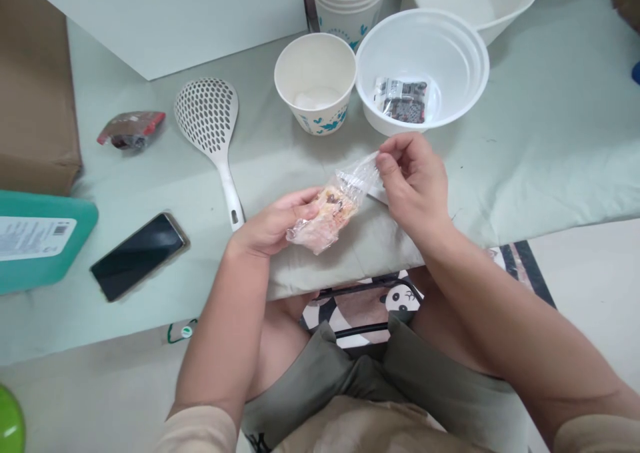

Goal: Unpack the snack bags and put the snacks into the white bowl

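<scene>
My left hand (275, 223) is closed round the filled lower part of a clear plastic bag (333, 213). Yellowish, pinkish and dark bits show through the film; I cannot tell what the food is. Higher up, my right hand (417, 186) pinches the bag's thin end between thumb and fingers, drawing the film out straight. Just beyond the hands stand a paper cup (316, 83) with a whitish thing at its bottom and a white plastic bowl (455, 86). Inside the bowl lies a printed packet (403, 99). Part of a white flat object (379, 193) shows behind my right hand.
A white slotted skimmer (213, 119) lies left of the cup, beside a small red-edged packet (133, 129). Nearer me are a phone (140, 256) and a green container (75, 259). Stacked cups (350, 13) and a square white tub (505, 13) stand behind.
</scene>
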Demonstrator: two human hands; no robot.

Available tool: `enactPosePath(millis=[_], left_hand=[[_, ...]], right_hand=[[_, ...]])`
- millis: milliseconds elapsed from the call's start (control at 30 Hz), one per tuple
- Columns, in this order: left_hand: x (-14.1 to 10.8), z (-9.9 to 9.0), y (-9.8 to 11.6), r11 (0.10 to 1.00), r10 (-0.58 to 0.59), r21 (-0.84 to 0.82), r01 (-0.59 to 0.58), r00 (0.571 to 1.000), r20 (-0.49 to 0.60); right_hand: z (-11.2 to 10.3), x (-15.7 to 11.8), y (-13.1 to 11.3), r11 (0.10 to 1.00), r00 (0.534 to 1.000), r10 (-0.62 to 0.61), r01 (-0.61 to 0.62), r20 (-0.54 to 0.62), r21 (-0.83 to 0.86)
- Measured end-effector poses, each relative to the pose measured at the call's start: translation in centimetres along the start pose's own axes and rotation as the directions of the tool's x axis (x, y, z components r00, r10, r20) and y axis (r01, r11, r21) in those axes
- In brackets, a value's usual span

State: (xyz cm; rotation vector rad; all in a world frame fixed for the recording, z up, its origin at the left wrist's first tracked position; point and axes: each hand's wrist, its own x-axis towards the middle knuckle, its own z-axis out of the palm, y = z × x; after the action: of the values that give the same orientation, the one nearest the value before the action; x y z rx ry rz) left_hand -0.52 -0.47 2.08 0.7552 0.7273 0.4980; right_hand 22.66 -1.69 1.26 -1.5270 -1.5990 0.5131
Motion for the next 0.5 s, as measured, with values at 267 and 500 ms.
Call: enactPosePath(millis=[267, 500], left_hand=[[1.0, 1.0, -0.6, 0.984, 0.170, -0.029, -0.173, 0.981, -0.088], [1.2, 1.2, -0.7, 0.953, 0.304, 0.046, -0.300, 0.936, -0.178]], right_hand=[[0.7, -2.0, -2.4, 0.951, 0.949, -0.308, 0.308, 0.074, -0.001], [1.9, -2.3, -2.8, 0.967, 0.972, -0.096, 0.040, 0.216, 0.251]])
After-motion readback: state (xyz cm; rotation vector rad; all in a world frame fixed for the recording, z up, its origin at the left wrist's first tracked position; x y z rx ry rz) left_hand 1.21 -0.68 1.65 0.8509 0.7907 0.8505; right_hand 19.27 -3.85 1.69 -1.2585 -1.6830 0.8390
